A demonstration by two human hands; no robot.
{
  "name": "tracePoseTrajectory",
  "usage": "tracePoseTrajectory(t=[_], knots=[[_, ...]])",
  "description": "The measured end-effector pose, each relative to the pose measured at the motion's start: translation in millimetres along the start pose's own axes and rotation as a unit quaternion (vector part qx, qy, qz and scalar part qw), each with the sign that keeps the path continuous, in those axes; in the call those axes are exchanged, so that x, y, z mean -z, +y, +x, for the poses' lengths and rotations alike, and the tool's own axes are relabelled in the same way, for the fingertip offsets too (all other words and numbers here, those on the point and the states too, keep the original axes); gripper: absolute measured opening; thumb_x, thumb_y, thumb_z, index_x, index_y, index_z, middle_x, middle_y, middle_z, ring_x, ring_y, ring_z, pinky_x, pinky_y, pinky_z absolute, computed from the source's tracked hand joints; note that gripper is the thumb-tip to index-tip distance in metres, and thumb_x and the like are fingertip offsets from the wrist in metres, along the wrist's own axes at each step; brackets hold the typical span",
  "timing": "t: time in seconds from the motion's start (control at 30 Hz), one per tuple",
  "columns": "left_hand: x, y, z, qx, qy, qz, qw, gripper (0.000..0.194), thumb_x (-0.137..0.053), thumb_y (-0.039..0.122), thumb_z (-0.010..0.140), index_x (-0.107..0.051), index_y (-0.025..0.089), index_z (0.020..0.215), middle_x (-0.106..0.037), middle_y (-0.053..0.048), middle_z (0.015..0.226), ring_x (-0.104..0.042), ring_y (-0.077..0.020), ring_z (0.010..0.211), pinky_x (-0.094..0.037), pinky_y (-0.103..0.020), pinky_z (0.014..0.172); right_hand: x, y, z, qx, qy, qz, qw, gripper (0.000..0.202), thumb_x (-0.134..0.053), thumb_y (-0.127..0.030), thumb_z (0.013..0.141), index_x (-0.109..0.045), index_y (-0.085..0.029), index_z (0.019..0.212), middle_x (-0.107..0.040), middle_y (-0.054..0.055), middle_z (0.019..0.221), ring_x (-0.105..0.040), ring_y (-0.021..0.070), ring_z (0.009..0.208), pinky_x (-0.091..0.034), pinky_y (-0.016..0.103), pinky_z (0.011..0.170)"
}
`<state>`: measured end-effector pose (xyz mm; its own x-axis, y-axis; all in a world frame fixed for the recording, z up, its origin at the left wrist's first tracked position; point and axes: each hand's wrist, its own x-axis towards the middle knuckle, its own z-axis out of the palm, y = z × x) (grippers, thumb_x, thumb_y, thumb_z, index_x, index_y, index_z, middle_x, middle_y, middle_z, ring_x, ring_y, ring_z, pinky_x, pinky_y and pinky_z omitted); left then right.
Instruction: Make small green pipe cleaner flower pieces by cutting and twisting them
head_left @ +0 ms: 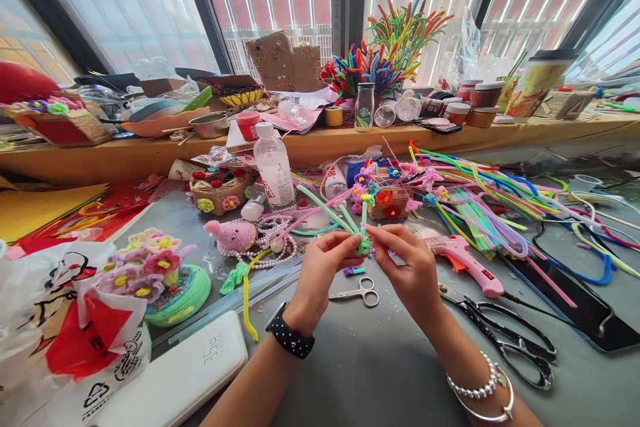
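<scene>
The green pipe-cleaner piece [363,248] is located above the worktop [345,373], between the two hands. Its pale green stems extend upward, one of them leaning far to the left. The left grip [325,263] is closed, pinching the piece between thumb and fingers. The right grip [411,265] is closed in a fingertip pinch on the right side of the same piece. A watch with a dotted black band [293,335] is fitted to the left wrist.

Small scissors [356,293] lie on the worktop just below the workpiece, beyond the wrists. To the right of the right grip are a pink glue gun [470,259] and large black-handled scissors [475,317]. Loose pipe cleaners [505,187] lie in a heap at the far right. To the left are a white power bank [200,367], an upright clear bottle [277,173] and a pink crocheted item [235,235] beside bead strands.
</scene>
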<state>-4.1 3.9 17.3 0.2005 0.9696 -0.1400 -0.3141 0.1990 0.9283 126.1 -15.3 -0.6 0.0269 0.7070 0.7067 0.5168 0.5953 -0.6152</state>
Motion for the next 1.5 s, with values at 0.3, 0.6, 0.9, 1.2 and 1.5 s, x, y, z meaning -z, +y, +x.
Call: tracePoseTrajectory(t=[0.3, 0.6, 0.9, 1.2, 1.5], knots=[[1.1, 0.6, 1.7, 0.003, 0.000, 0.003, 1.000, 0.017, -0.067, 0.025, 0.060, -0.063, 0.011, 0.068, -0.061, -0.002, 0.067, -0.058, -0.0106, 0.060, -0.049, -0.024, 0.065, -3.7, 2.8, -3.3, 0.010, 0.020, -0.023, 0.999, 0.026, -0.048, -0.009, 0.076, -0.057, -0.021, 0.097, -0.062, 0.002, 0.084, -0.058, 0.0129, 0.074, -0.046, 0.025, 0.069], [0.1, 3.7, 0.0, 0.000, 0.002, 0.014, 1.000, 0.015, -0.068, 0.025, 0.058, -0.064, 0.012, 0.065, -0.063, -0.002, 0.063, -0.058, -0.0107, 0.059, -0.049, -0.025, 0.065, -0.4, -0.3, -0.3, 0.001, 0.005, -0.032, 0.999, 0.016, -0.048, -0.010, 0.076, -0.058, -0.021, 0.082, -0.062, 0.002, 0.077, -0.057, 0.0142, 0.071, -0.045, 0.027, 0.066], [0.4, 1.3, 0.0, -0.018, -0.013, 0.036, 0.999, 0.021, -0.063, 0.031, 0.064, -0.066, 0.012, 0.073, -0.065, -0.005, 0.070, -0.059, -0.0138, 0.064, -0.049, -0.027, 0.067, -3.5, 1.0, -1.7, 0.010, 0.004, -0.038, 0.999, 0.017, -0.048, -0.011, 0.077, -0.059, -0.021, 0.083, -0.059, 0.003, 0.077, -0.055, 0.0152, 0.072, -0.046, 0.028, 0.067], [-0.3, 1.4, -0.1, -0.019, 0.006, 0.028, 0.999, 0.016, -0.068, 0.024, 0.059, -0.061, 0.010, 0.064, -0.058, 0.000, 0.062, -0.056, -0.0101, 0.059, -0.050, -0.025, 0.064, -1.1, 3.4, 1.5, -0.004, -0.013, -0.033, 0.999, 0.015, -0.049, -0.014, 0.078, -0.060, -0.021, 0.085, -0.061, 0.004, 0.079, -0.055, 0.0167, 0.076, -0.045, 0.030, 0.069], [1.8, 2.6, -0.1, 0.033, -0.004, -0.042, 0.999, 0.017, -0.070, 0.022, 0.056, -0.060, 0.011, 0.063, -0.059, 0.000, 0.064, -0.056, -0.0093, 0.061, -0.048, -0.024, 0.066, -1.2, 9.6, -0.4, 0.085, -0.012, -0.140, 0.987, 0.024, -0.044, -0.011, 0.080, -0.055, -0.022, 0.098, -0.060, 0.005, 0.085, -0.054, 0.0174, 0.078, -0.044, 0.031, 0.071]])
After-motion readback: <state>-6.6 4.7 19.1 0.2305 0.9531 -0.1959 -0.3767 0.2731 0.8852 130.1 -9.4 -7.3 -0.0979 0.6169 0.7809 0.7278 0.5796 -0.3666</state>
